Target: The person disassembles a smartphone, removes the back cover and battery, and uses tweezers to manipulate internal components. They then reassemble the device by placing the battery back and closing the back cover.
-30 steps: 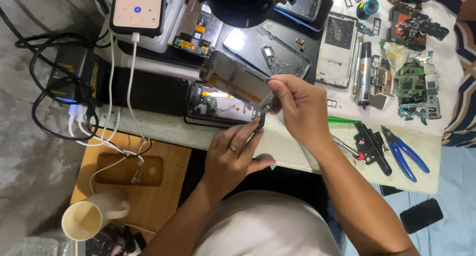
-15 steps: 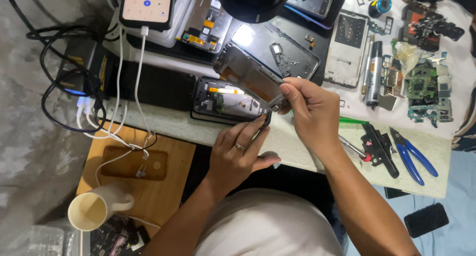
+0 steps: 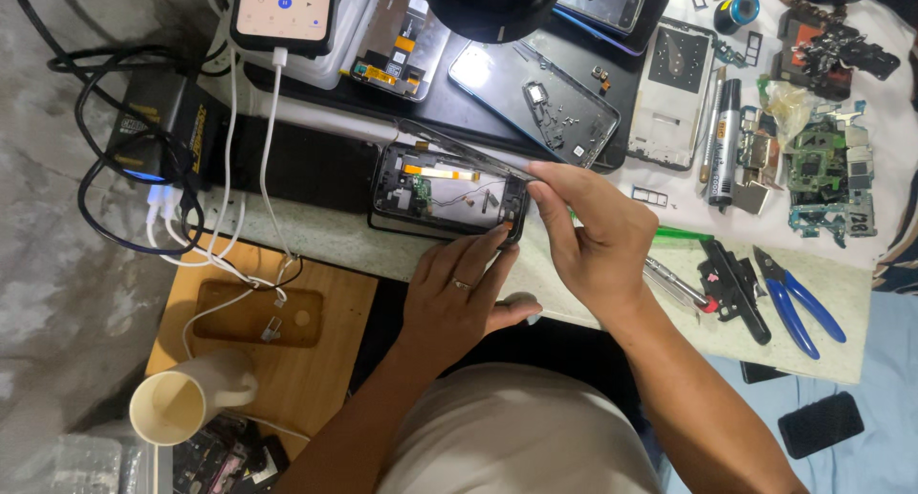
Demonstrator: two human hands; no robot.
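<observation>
The cluttered surface carries an opened phone body near its front edge — inner parts showing. The left hand lies with fingers spread against its lower rim; the right hand pinches the thin screen panel edge-on above it. Blue pliers lie well right.

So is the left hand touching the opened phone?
Touching: the head view shows the left hand's fingertips pressed on the opened phone's near edge.

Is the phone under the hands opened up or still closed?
Opened: the phone shows bare wires and parts inside its frame, while the right hand tilts a thin panel above it.
</observation>
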